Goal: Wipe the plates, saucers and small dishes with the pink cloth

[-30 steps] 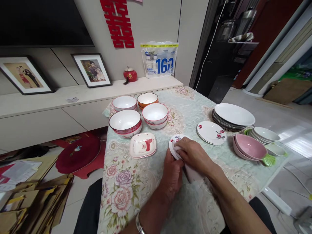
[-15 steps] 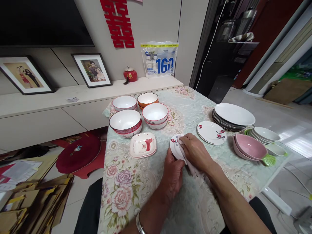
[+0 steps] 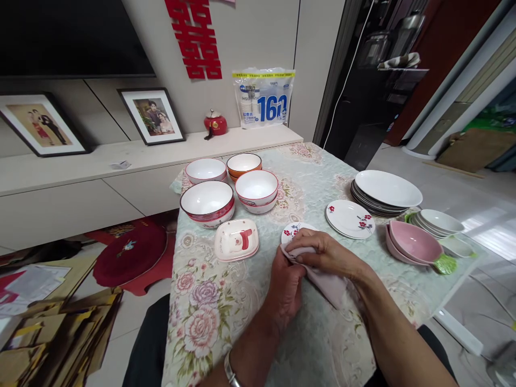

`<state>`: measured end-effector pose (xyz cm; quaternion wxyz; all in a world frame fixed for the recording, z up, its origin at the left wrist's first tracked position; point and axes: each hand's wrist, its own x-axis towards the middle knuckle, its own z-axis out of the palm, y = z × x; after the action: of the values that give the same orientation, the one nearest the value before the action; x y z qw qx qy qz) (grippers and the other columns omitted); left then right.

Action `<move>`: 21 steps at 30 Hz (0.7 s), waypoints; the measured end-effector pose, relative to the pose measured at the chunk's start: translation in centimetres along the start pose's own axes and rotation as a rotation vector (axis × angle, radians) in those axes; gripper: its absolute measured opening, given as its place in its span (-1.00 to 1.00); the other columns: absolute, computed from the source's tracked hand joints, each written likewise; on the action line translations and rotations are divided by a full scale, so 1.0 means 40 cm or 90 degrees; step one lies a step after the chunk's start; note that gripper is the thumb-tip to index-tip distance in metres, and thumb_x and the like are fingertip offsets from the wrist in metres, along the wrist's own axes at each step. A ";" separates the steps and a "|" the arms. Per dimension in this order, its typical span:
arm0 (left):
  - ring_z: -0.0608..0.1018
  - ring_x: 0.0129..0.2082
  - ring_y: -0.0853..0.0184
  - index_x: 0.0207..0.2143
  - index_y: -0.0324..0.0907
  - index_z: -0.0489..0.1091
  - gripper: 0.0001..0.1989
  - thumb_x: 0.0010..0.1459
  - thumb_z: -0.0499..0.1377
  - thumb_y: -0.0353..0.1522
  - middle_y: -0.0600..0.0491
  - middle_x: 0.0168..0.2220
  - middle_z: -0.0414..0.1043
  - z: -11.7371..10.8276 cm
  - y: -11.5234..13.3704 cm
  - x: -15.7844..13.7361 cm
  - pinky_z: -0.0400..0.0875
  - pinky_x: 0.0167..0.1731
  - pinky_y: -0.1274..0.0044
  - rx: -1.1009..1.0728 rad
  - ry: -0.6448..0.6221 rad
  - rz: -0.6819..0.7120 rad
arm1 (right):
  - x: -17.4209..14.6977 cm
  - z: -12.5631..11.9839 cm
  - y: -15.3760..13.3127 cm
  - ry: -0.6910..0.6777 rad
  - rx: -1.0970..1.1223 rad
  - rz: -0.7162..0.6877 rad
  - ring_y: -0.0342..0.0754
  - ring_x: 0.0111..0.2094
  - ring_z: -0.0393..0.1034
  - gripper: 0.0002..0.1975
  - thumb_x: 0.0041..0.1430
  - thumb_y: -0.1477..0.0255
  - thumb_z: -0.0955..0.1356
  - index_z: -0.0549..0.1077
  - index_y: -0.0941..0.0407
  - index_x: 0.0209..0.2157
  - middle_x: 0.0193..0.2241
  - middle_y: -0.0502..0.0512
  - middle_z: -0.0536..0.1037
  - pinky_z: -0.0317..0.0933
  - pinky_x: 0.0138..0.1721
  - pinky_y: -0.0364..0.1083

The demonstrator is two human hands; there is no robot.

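My left hand [image 3: 285, 282] grips the near left rim of a small white plate [image 3: 291, 231] with red flowers, held low over the table. Pressed to that plate is a pale pinkish-grey cloth [image 3: 328, 285], pinched in my right hand [image 3: 328, 255]; the cloth covers the plate's near part and hangs toward me. Left of my hands sits a pink-rimmed square dish [image 3: 237, 240] with a bear picture. On the right lie flowered white plates [image 3: 349, 217], stacked.
Stacked bowls [image 3: 207, 199] stand at the table's far left. At the right are a stack of oval plates [image 3: 387, 189], pink leaf-shaped bowls [image 3: 415, 242] and small white bowls [image 3: 439, 221]. A floral tablecloth [image 3: 205, 322] covers the table. Beyond is a white cabinet [image 3: 157, 156].
My right hand has slid the cloth down over the plate's near edge, and more cloth now spreads out to the right. My left hand stays nearly in place.
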<state>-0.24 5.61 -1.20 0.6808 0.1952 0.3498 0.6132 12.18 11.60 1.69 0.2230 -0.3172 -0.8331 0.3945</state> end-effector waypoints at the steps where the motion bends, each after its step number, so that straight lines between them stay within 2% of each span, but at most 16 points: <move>1: 0.45 -0.29 0.35 -0.17 -0.16 0.47 -0.42 -0.34 0.08 -0.61 0.11 -0.30 0.50 -0.001 -0.001 0.000 0.28 -0.27 0.55 0.002 -0.004 0.005 | 0.007 0.014 0.000 0.016 0.000 -0.020 -0.06 -0.10 0.39 -0.72 0.20 0.54 0.35 0.59 0.01 -0.10 -0.20 0.04 0.53 0.26 -0.02 -0.07; 4: 0.42 -0.37 0.39 -0.19 -0.16 0.46 -0.43 -0.36 0.07 -0.62 0.14 -0.38 0.45 -0.003 -0.003 -0.003 0.25 -0.36 0.58 0.007 -0.009 -0.002 | 0.026 0.049 0.009 0.099 -0.067 -0.007 -0.06 -0.10 0.38 -0.71 0.22 0.54 0.33 0.57 0.01 -0.07 -0.19 0.07 0.50 0.26 -0.03 -0.07; 9: 0.41 -0.37 0.35 -0.19 -0.18 0.48 -0.41 -0.39 0.08 -0.60 0.10 -0.38 0.46 -0.006 -0.005 -0.005 0.25 -0.39 0.55 0.034 -0.009 -0.057 | 0.026 0.043 0.039 0.238 -0.299 0.181 -0.02 -0.17 0.38 -0.69 0.26 0.51 0.28 0.53 0.10 -0.02 -0.18 0.15 0.43 0.24 -0.11 -0.08; 12: 0.43 -0.33 0.32 -0.17 -0.20 0.49 -0.37 -0.42 0.06 -0.59 0.08 -0.33 0.50 -0.005 -0.004 -0.001 0.27 -0.35 0.53 0.033 -0.013 -0.060 | 0.016 0.025 0.049 0.268 -0.426 0.300 0.00 -0.25 0.38 -0.71 0.29 0.47 0.25 0.53 0.14 -0.04 -0.18 0.20 0.43 0.22 -0.20 -0.08; 14: 0.43 -0.32 0.31 -0.15 -0.20 0.49 -0.36 -0.41 0.06 -0.59 0.08 -0.33 0.50 -0.004 -0.002 0.001 0.27 -0.34 0.53 0.026 -0.012 -0.055 | 0.014 0.022 0.048 0.266 -0.467 0.344 0.01 -0.29 0.39 -0.71 0.30 0.46 0.24 0.53 0.17 -0.05 -0.19 0.23 0.43 0.21 -0.26 -0.07; 15: 0.43 -0.32 0.31 -0.13 -0.20 0.49 -0.35 -0.40 0.07 -0.58 0.08 -0.32 0.50 -0.004 -0.001 0.002 0.27 -0.33 0.52 0.018 -0.005 -0.048 | 0.014 0.024 0.045 0.260 -0.471 0.341 0.02 -0.28 0.39 -0.71 0.30 0.47 0.24 0.53 0.17 -0.06 -0.19 0.24 0.43 0.21 -0.26 -0.06; 17: 0.43 -0.32 0.32 -0.12 -0.18 0.48 -0.36 -0.38 0.08 -0.58 0.08 -0.31 0.50 -0.004 0.002 0.002 0.28 -0.32 0.52 0.000 0.020 -0.035 | 0.017 0.031 0.035 0.234 -0.436 0.280 0.04 -0.22 0.39 -0.71 0.29 0.51 0.24 0.52 0.17 -0.06 -0.17 0.24 0.44 0.23 -0.20 -0.06; 21: 0.41 -0.38 0.36 -0.24 -0.19 0.47 -0.50 -0.35 0.11 -0.57 0.11 -0.40 0.45 -0.004 0.005 0.000 0.25 -0.38 0.56 0.004 0.033 -0.028 | 0.022 0.044 0.009 0.138 -0.241 0.063 -0.04 -0.10 0.37 -0.65 0.26 0.59 0.23 0.48 0.10 0.01 -0.09 0.16 0.43 0.25 -0.06 -0.10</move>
<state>-0.50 5.60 -1.18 0.6840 0.1740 0.3735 0.6020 10.61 11.47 0.48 0.2284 -0.4343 -0.8469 0.2050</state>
